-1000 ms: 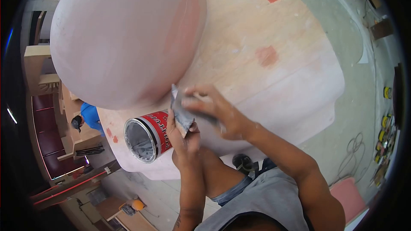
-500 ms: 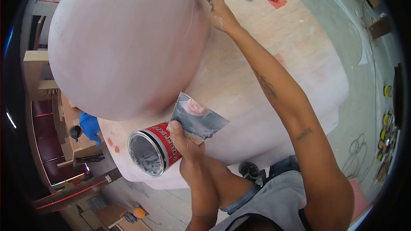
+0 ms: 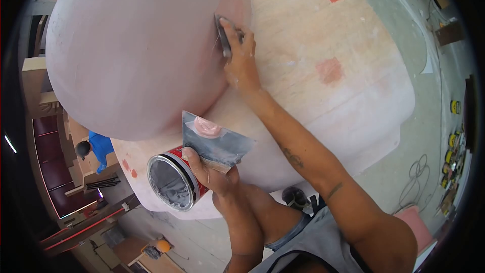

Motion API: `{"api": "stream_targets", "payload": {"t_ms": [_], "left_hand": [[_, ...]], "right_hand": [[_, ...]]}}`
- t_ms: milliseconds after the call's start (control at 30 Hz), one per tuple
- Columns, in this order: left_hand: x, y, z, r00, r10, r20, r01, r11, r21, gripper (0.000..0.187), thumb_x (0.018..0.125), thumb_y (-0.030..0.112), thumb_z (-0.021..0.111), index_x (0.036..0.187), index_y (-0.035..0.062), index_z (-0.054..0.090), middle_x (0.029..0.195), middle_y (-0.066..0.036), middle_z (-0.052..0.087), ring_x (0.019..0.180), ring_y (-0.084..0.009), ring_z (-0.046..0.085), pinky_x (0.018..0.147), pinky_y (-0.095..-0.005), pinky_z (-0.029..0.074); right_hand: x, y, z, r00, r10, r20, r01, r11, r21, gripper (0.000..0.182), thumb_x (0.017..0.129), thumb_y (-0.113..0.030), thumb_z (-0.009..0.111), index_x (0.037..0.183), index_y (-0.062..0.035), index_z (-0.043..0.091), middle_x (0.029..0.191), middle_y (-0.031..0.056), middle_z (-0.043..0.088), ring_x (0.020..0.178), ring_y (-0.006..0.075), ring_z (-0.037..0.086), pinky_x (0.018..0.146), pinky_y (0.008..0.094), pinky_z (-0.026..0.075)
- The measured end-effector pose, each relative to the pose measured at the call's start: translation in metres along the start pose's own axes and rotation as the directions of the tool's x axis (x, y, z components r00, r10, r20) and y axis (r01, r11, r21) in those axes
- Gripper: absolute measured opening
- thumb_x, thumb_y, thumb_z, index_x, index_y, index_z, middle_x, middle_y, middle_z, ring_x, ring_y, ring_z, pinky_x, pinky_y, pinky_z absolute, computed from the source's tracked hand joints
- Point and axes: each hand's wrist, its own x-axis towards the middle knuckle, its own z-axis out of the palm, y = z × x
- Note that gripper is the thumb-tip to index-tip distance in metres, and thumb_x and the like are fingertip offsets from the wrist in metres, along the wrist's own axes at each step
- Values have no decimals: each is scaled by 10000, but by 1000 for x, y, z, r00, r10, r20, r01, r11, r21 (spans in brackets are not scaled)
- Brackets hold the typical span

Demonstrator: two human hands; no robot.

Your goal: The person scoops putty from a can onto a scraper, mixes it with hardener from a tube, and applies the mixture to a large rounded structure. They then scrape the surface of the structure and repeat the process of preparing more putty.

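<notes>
Right hand had its fingers wrapped round a dark flat spreader, pretty much up against the side of the big pinkish dome. Left hand's fingers were pinched onto a metal plate with a pink blob on top, right by the open red tin.

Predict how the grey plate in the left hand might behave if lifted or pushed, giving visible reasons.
The grey plate is probably stiff, since it looks flat though the left hand grips one edge. It seems fairly light, as it looks thin. The pink paste lies near the opposite edge, so a push there might tip it.
</notes>
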Motion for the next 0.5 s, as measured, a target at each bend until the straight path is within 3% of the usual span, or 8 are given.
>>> {"api": "stream_targets", "payload": {"t_ms": [67,167,267,367,433,467,500], "left_hand": [[-1,1,6,1000,12,22,-12,1000,-4,492,1025,487,406,1193,41,530,942,-91,636,716,-191,648,527,-316,531],[-3,3,16,994,13,-110,-21,997,-70,478,1025,489,405,1185,54,526,935,-91,632,699,-189,647,518,-309,534],[3,0,3,996,65,-64,-67,997,-32,465,1027,493,403,1186,73,524,953,-82,629,740,-178,649,557,-322,543],[8,0,-9,989,62,-137,-73,995,-73,431,1023,483,425,1196,99,519,973,-59,627,805,-165,651,617,-339,552],[6,2,-5,988,3,-156,-22,993,-120,389,1024,449,451,1208,114,524,992,-28,630,817,-150,637,619,-334,534],[5,0,-7,989,3,-151,-22,992,-126,389,1024,449,451,1208,114,524,992,-28,630,817,-150,637,619,-334,534],[5,-4,-13,999,2,-45,-6,997,-75,371,1029,425,451,1214,114,530,1001,-26,634,789,-142,629,589,-312,515]], "right_hand": [[-18,-8,8,1000,-2,-16,1,1000,-32,923,710,192,556,1488,-279,400,1370,218,327,1248,448,370,1063,507,375],[-40,-20,20,999,24,-38,-26,998,-51,908,719,179,570,1491,-267,397,1371,231,316,1257,457,351,1061,535,344],[-56,-29,26,998,38,-59,-40,999,-32,892,730,175,557,1492,-261,397,1382,244,298,1269,460,332,1061,540,334],[-71,-34,16,999,39,-17,-40,998,-42,879,743,172,519,1497,-262,388,1362,248,315,1271,457,333,1072,527,326],[-79,-33,-19,962,-1,273,-8,999,33,828,750,173,486,1471,-230,434,1358,230,359,1260,450,376,1081,514,339],[-78,-30,-39,963,-6,270,-2,1000,30,828,750,173,486,1471,-230,434,1358,230,359,1260,450,376,1081,514,339],[-75,-30,-62,931,-60,360,-20,976,215,791,753,166,481,1448,-212,466,1362,213,383,1261,446,397,1091,509,342]]}}
